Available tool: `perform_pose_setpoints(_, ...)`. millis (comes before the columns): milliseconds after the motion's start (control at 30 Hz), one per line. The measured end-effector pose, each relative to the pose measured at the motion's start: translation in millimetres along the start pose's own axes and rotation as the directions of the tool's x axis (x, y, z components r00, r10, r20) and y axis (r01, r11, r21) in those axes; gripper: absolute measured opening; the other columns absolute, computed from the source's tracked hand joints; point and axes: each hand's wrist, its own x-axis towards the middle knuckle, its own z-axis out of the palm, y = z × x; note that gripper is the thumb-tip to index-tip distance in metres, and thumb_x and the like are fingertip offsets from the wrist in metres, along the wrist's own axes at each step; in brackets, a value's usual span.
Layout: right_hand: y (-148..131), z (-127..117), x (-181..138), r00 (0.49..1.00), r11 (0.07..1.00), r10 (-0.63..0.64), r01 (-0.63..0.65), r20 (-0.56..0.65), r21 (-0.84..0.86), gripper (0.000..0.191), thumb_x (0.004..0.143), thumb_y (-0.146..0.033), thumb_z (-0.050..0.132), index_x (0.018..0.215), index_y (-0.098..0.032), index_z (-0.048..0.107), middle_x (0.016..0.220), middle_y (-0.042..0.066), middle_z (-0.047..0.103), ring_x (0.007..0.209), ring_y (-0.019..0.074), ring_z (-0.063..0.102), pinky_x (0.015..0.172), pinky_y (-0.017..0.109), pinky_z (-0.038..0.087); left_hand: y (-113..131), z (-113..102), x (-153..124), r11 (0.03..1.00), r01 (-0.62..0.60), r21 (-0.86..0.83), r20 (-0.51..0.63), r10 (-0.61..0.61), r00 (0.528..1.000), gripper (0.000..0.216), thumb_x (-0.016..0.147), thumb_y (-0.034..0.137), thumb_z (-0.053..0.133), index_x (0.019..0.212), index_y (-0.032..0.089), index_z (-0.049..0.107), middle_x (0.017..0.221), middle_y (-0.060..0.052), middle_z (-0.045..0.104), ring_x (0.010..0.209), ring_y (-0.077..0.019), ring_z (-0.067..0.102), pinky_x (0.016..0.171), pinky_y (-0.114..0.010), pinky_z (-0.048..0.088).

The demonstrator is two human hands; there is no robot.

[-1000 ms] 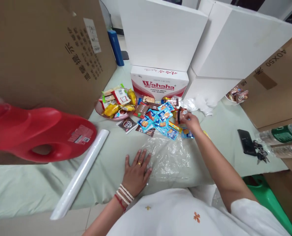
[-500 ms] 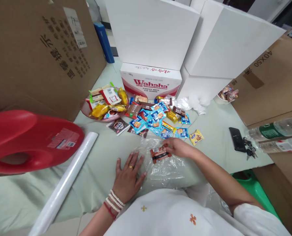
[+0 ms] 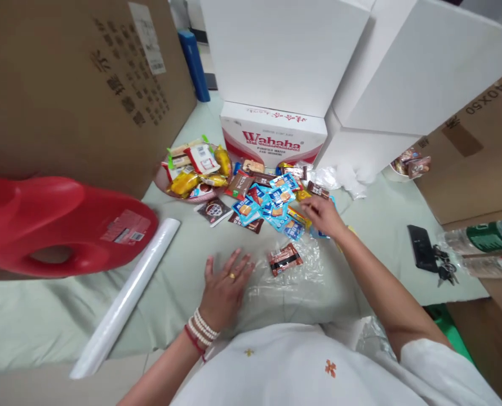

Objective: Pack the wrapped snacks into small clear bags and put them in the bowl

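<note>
My left hand point(image 3: 226, 288) lies flat on the cloth with its fingers spread, close to the left edge of a clear plastic bag point(image 3: 310, 276). On the bag rests a brown snack packet point(image 3: 285, 259), touched by neither hand. Over the right side of a snack pile, my right hand point(image 3: 323, 215) reaches with bent, parted fingers and nothing visibly held. Beside its fingertips are a yellow packet point(image 3: 303, 195) and a yellow stick packet point(image 3: 298, 216). Blue biscuit packets point(image 3: 276, 210) fill the middle of the pile. A brown-and-red packet point(image 3: 239, 185) lies behind them.
A bowl of snacks point(image 3: 194, 196) stands left of the pile, and a white water carton point(image 3: 274, 138) behind it. A red plastic jug point(image 3: 81, 225) and a white roll point(image 3: 128, 299) are at left. Phone point(image 3: 422, 247), keys point(image 3: 446, 269) and bottles point(image 3: 483, 237) are at right.
My right hand has let go of the brown packet, leaving it on the plastic bag, and moved forward to the pile. My left hand stays flat. The view has shifted slightly.
</note>
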Motion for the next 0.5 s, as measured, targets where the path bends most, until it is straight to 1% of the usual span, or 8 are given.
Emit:
perform_pose_setpoints(33,-15.1,9.4,-10.7,0.987,0.99,-0.13,0.124,0.093,0.066,0.029,0.1,-0.035,0.054,0.117,-0.02,0.072,0.109,0.011,0.074,0.102,0.0254,0.066,0.095,0.041,0.051,-0.3,-0.3,0.8,1.0,0.025,0.003,0.025,-0.025,0.999,0.054,0.087,0.007,0.05,0.133,0.03,0.067,0.146,-0.007,0.065,0.146,-0.0323,0.047,0.124,-0.07,-0.006)
perform_pose_setpoints(100,-38.9,26.2,-36.4,0.913,0.956,-0.291,0.263,0.287,0.133,0.036,0.098,-0.044,0.063,0.127,-0.023,0.07,0.121,0.013,0.071,0.111,0.0273,0.063,0.099,0.043,0.049,-2.7,0.4,-0.6,0.991,0.134,0.026,0.053,-0.135,0.989,0.047,0.091,0.013,0.049,0.132,0.026,0.067,0.148,-0.01,0.062,0.148,-0.0359,0.044,0.121,-0.075,-0.002)
perform_pose_setpoints(167,-50.9,37.8,-59.6,0.861,0.952,-0.306,0.279,0.405,0.127,0.041,0.096,-0.045,0.066,0.132,-0.025,0.068,0.129,0.014,0.067,0.117,0.0293,0.061,0.101,0.045,0.048,-5.7,1.8,-4.1,0.969,0.243,0.041,0.052,-0.244,0.968,0.043,0.096,0.021,0.047,0.135,0.024,0.066,0.151,-0.013,0.059,0.15,-0.0379,0.04,0.12,-0.078,0.006)
perform_pose_setpoints(200,-53.2,41.1,-67.5,0.858,0.959,-0.284,0.261,0.427,0.112,0.041,0.097,-0.044,0.065,0.133,-0.025,0.068,0.131,0.014,0.066,0.118,0.0298,0.06,0.101,0.045,0.048,-6.8,2.7,-6.0,0.961,0.275,0.039,0.048,-0.277,0.96,0.043,0.098,0.025,0.045,0.136,0.023,0.065,0.152,-0.013,0.058,0.151,-0.0379,0.039,0.12,-0.077,0.01)
perform_pose_setpoints(267,-55.0,43.0,-73.0,0.883,0.973,-0.23,0.215,0.409,0.083,0.036,0.1,-0.042,0.059,0.131,-0.026,0.069,0.13,0.014,0.067,0.118,0.0301,0.06,0.101,0.047,0.047,-7.6,5.1,-8.7,0.952,0.304,0.027,0.036,-0.305,0.952,0.043,0.101,0.031,0.043,0.138,0.022,0.064,0.151,-0.015,0.058,0.15,-0.0379,0.04,0.12,-0.076,0.014)
perform_pose_setpoints(333,-58.9,40.4,-65.0,0.919,0.981,-0.192,0.184,0.344,0.056,0.032,0.103,-0.04,0.053,0.122,-0.024,0.073,0.125,0.014,0.07,0.115,0.0298,0.061,0.1,0.048,0.046,-6.5,8.4,-9.9,0.951,0.307,0.029,0.019,-0.307,0.951,0.043,0.101,0.035,0.046,0.137,0.02,0.063,0.151,-0.017,0.058,0.149,-0.0388,0.041,0.12,-0.075,0.015)
perform_pose_setpoints(433,-76.0,38.1,-35.4,0.958,0.984,-0.175,0.174,0.227,0.027,0.032,0.106,-0.035,0.047,0.111,-0.021,0.075,0.109,0.013,0.073,0.103,0.0277,0.063,0.097,0.046,0.047,-3.0,14.9,-11.7,0.951,0.302,0.06,-0.069,-0.298,0.952,0.046,0.099,0.038,0.053,0.137,0.014,0.061,0.155,-0.022,0.052,0.151,-0.0397,0.038,0.122,-0.069,0.021)
perform_pose_setpoints(500,-92.9,44.4,-11.1,0.948,0.975,-0.222,0.223,0.228,0.023,0.031,0.106,-0.032,0.045,0.113,-0.021,0.073,0.105,0.012,0.074,0.099,0.0267,0.062,0.096,0.044,0.047,-0.9,19.4,-15.2,0.955,0.281,0.095,-0.167,-0.263,0.95,0.05,0.097,0.038,0.057,0.14,0.013,0.059,0.156,-0.023,0.049,0.155,-0.0389,0.031,0.124,-0.066,0.02)
